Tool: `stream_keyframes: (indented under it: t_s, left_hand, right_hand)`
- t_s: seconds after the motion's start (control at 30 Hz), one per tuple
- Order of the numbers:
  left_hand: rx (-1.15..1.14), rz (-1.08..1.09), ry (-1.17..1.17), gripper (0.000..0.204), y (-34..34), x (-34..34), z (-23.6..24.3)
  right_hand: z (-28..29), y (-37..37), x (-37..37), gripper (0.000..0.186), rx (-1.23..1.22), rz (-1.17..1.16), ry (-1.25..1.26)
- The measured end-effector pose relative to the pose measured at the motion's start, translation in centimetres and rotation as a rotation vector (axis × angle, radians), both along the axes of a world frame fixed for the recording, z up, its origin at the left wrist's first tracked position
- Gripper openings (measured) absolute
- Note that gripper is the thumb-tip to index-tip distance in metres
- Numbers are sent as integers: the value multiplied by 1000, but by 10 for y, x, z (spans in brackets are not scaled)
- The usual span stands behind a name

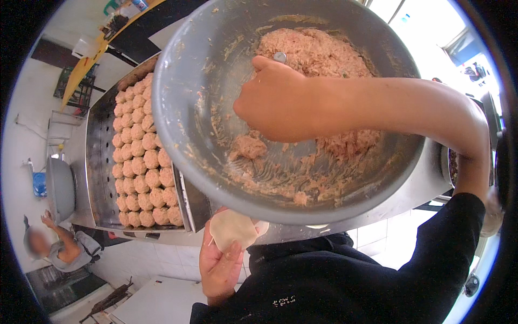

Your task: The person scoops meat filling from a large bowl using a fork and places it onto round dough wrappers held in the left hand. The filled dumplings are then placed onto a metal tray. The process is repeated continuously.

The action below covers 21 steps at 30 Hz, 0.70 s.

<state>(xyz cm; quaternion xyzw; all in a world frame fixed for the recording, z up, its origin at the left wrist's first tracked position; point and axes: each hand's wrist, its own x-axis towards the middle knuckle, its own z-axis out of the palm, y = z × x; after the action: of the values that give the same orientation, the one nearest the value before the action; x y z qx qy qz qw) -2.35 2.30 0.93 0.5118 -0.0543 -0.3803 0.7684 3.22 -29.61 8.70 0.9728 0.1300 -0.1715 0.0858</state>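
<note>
My left hand [220, 264] holds a pale round dough wrapper [233, 229], thumb on top, just below the rim of a large grey bowl [178, 146]. More thin dough shows at its right edge. Over the inside of that bowl, my right hand [272, 100] is closed in a fist around a tool whose round metal handle end [279, 56] pokes out past the thumb. The rest of this tool is hidden by the hand. A big mass of minced meat filling [313, 51] lies in the bowl's far right part, and a small lump of filling [248, 147] sits below my fist.
Left of the bowl, a metal steamer tray [100, 162] carries rows of meat-filled dumplings [141, 164]; the bowl's rim overlaps its right side. A steel counter [413, 186] runs underneath. Another person [70, 245] is at the far left, near a second grey bowl [60, 189].
</note>
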Motion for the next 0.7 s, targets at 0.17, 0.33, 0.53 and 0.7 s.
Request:
stream_keyframes:
  t_s: [0.17,0.33,0.53,0.7]
  left_hand:
    - [-90,0,-80,71,1,2,15]
    - [-330,190,-114,77,-5,14,30]
    - [-439,97,-79,86,-34,14,60]
    - [-699,-7,-97,83,-39,-8,50]
  right_hand:
    - [21,-26,-16,26,791,-107,-103]
    - [58,-4,-68,14,879,-214,-415]
    - [63,62,-122,11,723,-92,-837]
    - [27,89,-139,25,553,112,-850]
